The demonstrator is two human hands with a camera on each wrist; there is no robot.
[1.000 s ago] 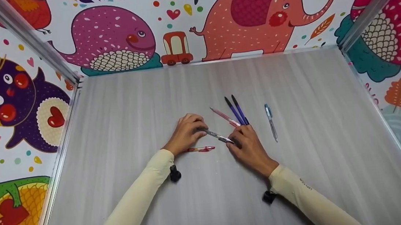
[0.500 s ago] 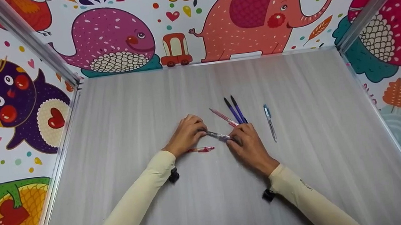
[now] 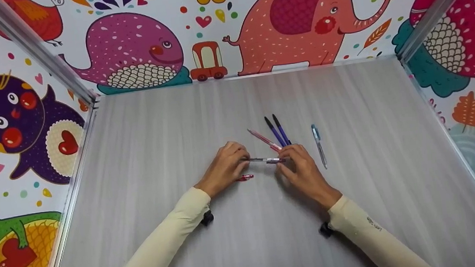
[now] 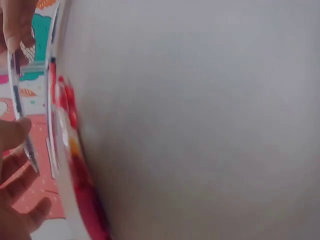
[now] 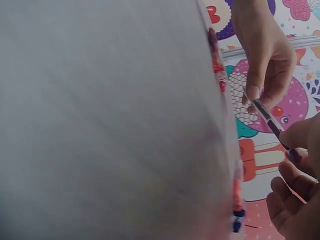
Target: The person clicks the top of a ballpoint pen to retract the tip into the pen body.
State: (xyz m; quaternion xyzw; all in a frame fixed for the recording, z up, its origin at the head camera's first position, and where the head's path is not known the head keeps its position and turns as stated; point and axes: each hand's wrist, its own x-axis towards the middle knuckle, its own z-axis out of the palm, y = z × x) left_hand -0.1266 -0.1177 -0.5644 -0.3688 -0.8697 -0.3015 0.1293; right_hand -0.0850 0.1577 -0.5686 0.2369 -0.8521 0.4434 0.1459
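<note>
Head view shows the left hand (image 3: pixel 225 168) and right hand (image 3: pixel 302 168) each pinching an end of the slim clear-barrelled pen (image 3: pixel 265 160) above the grey desk (image 3: pixel 176 126); best pull straight along its axis, grips firm.

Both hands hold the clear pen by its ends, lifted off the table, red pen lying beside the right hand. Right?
Not quite: the red pen lies beside the left hand, not the right hand. The head view shows it. The rest holds: both hands pinch the clear pen by its ends, above the table.
</note>
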